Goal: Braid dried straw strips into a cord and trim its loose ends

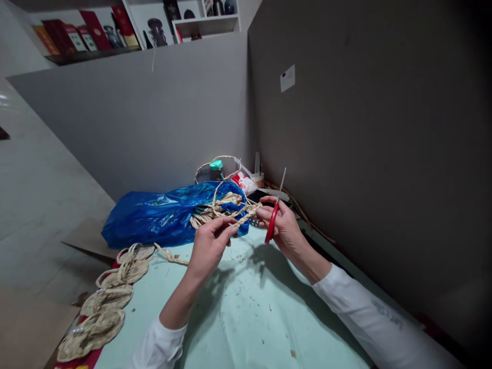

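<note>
A pale braided straw cord [244, 217] stretches between my two hands above the table. My left hand [207, 245] pinches its near end between thumb and fingers. At the other end, my right hand [286, 228] grips the braid with its fingertips. Red-handled scissors [271, 224] hang on that same right hand, their metal tip pointing up. From the braid a thin length of cord loops up over a blue plastic bag [149, 215]. Straw strands [202, 218] spill from the bag's open mouth, just behind my left hand.
Several woven straw sandals [92, 333] line the table's left edge. Straw scraps lie on the pale green tabletop [238, 318]. A green-capped bottle [216, 165] and a cup [258, 179] stand at the back corner. Grey partitions [154, 113] enclose the back and right.
</note>
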A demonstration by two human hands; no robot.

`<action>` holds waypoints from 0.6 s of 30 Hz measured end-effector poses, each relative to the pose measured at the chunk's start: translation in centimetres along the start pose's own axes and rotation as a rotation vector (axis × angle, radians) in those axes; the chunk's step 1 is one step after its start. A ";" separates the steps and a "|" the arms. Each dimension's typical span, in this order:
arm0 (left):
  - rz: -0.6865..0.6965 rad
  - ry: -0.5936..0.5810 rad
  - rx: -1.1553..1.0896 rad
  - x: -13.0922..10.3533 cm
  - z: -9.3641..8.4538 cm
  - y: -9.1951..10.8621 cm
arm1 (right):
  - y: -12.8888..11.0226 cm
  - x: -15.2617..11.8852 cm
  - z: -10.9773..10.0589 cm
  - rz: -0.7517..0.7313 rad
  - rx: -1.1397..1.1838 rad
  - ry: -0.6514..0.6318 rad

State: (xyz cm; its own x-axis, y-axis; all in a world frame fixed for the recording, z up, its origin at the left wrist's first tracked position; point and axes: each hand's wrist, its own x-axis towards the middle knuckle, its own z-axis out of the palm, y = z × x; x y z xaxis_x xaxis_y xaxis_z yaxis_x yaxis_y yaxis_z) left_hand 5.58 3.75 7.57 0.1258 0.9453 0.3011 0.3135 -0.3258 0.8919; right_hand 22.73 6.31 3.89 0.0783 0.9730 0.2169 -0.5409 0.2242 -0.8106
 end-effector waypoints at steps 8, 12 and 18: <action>-0.250 -0.089 -0.350 0.1 -1.3 0.9 | -0.4 -0.4 0.1 -0.108 -0.284 0.050; -0.307 -0.062 -0.456 0.4 -1.6 0.9 | -0.2 -0.9 -0.2 -0.352 -0.705 0.068; -0.352 -0.027 -0.513 0.5 -1.7 0.8 | 1.1 -2.1 -0.1 -0.590 -1.409 -0.247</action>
State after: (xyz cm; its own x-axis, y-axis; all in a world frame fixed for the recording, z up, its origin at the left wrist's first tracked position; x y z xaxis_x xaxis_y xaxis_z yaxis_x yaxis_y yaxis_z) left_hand 4.28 3.98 9.03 0.1232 0.9915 -0.0429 -0.1510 0.0615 0.9866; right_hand 22.04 4.55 2.50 -0.2229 0.7300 0.6461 0.7274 0.5658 -0.3883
